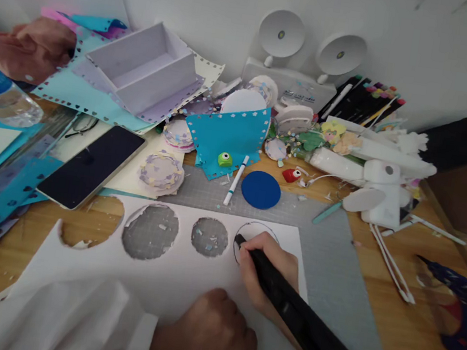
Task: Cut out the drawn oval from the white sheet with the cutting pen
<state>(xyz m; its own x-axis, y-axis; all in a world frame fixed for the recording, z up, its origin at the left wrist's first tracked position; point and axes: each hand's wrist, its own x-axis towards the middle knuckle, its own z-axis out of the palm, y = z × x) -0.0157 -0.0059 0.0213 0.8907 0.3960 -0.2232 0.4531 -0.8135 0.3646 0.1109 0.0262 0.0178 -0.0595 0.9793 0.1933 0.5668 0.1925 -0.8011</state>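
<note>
My right hand (pixel 271 264) grips a thick black pen-shaped tool (pixel 282 292). Its narrow tip meets the left side of a circle outline (pixel 258 223) drawn on a white sheet of board or paper (pixel 176 274). My left hand (pixel 206 333) rests as a fist on the sheet near its lower part, with the fingertips hidden beneath it. Two rough-edged round holes sit in a row left of the outline, and a larger round cutout breaks the sheet's left end. A grey cutting mat (pixel 329 264) lies under the sheet.
Behind the sheet are a blue disc (pixel 261 190), a white marker (pixel 236 181), a round decorated piece (pixel 161 172) and a phone (pixel 93 166). A teal cutter (pixel 327 212) lies to the right. A blue glue gun (pixel 461 288) is at far right, a water bottle (pixel 0 87) at left.
</note>
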